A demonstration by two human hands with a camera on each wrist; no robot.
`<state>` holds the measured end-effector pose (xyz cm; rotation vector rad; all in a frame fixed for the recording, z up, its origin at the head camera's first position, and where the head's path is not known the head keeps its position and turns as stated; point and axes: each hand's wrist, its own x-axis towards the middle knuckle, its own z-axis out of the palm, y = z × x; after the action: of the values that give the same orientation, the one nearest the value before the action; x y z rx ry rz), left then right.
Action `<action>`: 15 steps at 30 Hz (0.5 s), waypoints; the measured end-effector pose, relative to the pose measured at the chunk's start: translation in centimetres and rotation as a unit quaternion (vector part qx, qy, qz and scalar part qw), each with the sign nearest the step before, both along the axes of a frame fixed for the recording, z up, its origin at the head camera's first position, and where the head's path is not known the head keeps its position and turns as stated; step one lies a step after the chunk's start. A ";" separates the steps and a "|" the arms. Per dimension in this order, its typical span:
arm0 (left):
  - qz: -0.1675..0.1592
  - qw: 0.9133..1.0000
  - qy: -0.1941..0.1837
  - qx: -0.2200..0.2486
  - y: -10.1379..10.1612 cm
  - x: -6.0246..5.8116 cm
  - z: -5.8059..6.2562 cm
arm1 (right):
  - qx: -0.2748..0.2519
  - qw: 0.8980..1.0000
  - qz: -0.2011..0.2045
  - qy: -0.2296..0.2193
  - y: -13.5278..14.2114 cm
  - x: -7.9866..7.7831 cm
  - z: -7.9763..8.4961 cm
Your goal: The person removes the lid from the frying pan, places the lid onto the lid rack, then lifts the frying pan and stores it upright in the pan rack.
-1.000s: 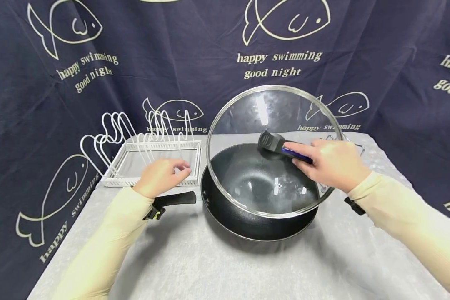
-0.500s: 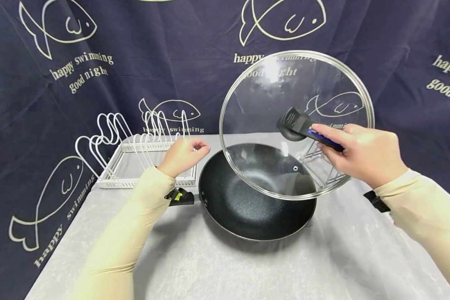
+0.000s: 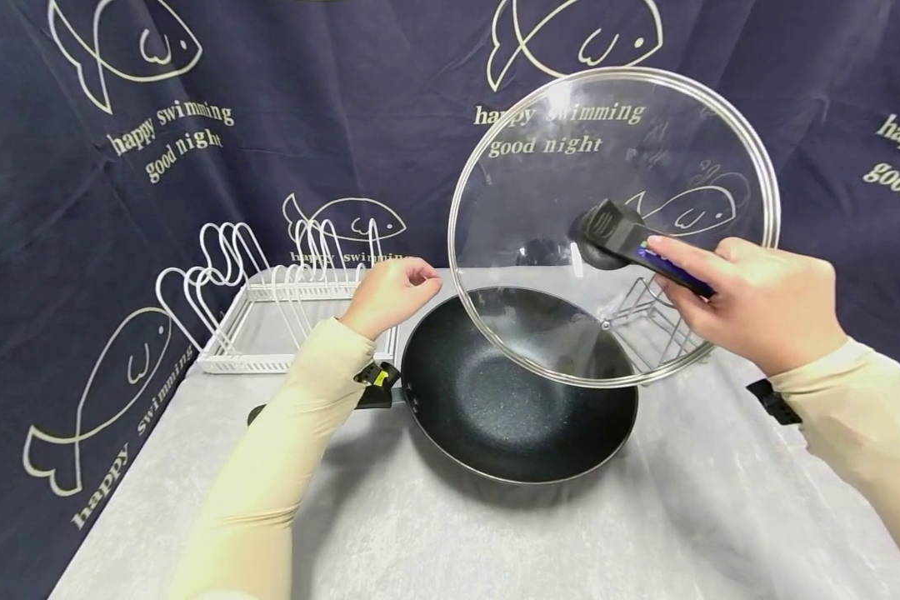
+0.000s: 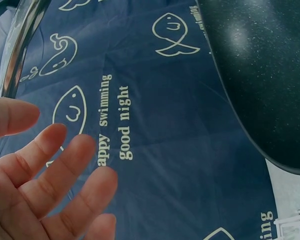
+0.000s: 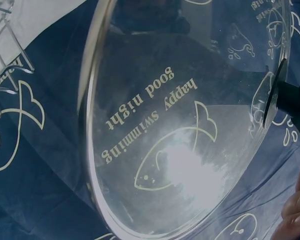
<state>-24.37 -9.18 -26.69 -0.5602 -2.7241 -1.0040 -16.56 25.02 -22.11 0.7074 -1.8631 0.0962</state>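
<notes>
Tilted up in the air, a round glass lid (image 3: 540,208) with a metal rim hangs over the far right of a black wok (image 3: 510,417). My right hand (image 3: 757,292) grips the lid's black handle (image 3: 630,242); part of that hand also shows at the edge of the right wrist view. My left hand (image 3: 393,296) hovers above the wok's left rim, near the lid's edge. In the left wrist view its loosely bent fingers (image 4: 70,170) hold nothing. The wok's handle (image 3: 375,397) points left, partly hidden by my left forearm.
A white dish rack (image 3: 270,317) with upright loops stands at the back left of the grey table (image 3: 495,542). Behind the lid, at the back right, is a metal wire rack (image 3: 648,325). A dark blue fish-print curtain (image 3: 390,125) hangs behind the table.
The lid has risen from over the wok and moved right in my right hand, uncovering more of the wok's inside. My left hand has moved up and right, from the dish rack toward the wok.
</notes>
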 end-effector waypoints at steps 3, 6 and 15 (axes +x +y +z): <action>0.002 1.000 -0.002 -0.009 0.5 -0.2 0.2 | -0.003 1.000 0.001 0.003 0.2 0.1 0.1; 0.003 1.000 -0.012 -0.011 1.0 -0.6 0.2 | -0.010 1.000 -0.002 0.004 0.4 0.2 0.2; -0.009 1.000 -0.013 -0.017 3.0 -1.9 1.1 | -0.009 0.999 -0.025 0.021 1.7 -0.2 0.7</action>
<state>-26.31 -6.14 -25.60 -0.5812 -2.7691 -0.9761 -16.74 26.72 -21.43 0.6446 -1.8360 0.0655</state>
